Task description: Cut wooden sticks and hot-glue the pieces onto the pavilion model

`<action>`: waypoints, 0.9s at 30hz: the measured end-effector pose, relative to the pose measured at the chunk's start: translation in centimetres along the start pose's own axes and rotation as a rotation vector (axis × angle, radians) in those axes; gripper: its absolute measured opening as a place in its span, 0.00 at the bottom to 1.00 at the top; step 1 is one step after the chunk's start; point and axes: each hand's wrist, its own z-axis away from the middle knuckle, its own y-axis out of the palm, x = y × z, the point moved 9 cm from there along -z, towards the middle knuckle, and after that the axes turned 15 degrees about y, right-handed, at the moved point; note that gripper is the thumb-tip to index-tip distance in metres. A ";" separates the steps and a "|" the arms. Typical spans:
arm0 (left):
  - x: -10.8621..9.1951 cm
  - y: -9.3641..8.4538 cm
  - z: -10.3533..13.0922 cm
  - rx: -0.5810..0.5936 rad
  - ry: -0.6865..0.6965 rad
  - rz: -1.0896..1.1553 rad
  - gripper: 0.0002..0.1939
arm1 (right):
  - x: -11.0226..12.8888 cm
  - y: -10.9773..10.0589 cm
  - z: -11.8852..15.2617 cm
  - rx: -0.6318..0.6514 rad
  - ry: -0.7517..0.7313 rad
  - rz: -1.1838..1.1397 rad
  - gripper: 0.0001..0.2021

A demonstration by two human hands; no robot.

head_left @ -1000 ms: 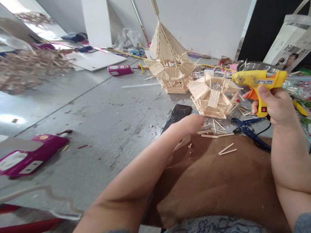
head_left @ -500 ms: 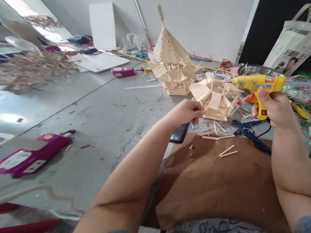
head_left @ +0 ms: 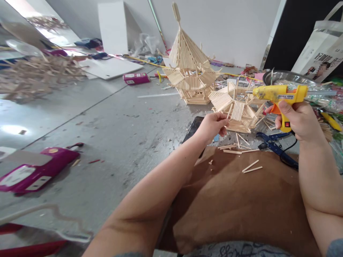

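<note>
My left hand (head_left: 215,125) pinches a short wooden stick (head_left: 229,110), held upright at the front left of a low wooden-stick structure (head_left: 238,111). My right hand (head_left: 297,116) is wrapped round the handle of a yellow glue gun (head_left: 281,93). Its nozzle points left, over the right part of the structure. Behind and to the left stands a taller stick tower (head_left: 191,67) with a pointed roof. Loose sticks (head_left: 232,151) lie on the near side of the low structure, some on the edge of the brown sheet (head_left: 230,203).
Blue pliers (head_left: 276,146) lie right of the loose sticks. A dark phone (head_left: 193,129) is partly behind my left hand. A metal bowl (head_left: 286,77) stands at the back right. Magenta devices (head_left: 48,166) and a heap of sticks (head_left: 40,75) are on the left.
My left hand has moved slightly right, and the stick in it now shows upright against the low structure. The glue gun in my right hand has shifted a little left. More of the phone shows.
</note>
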 end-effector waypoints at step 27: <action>2.0 0.7 -0.7 -0.024 -0.108 0.220 0.09 | -0.6 0.6 -0.3 0.020 0.036 0.006 0.14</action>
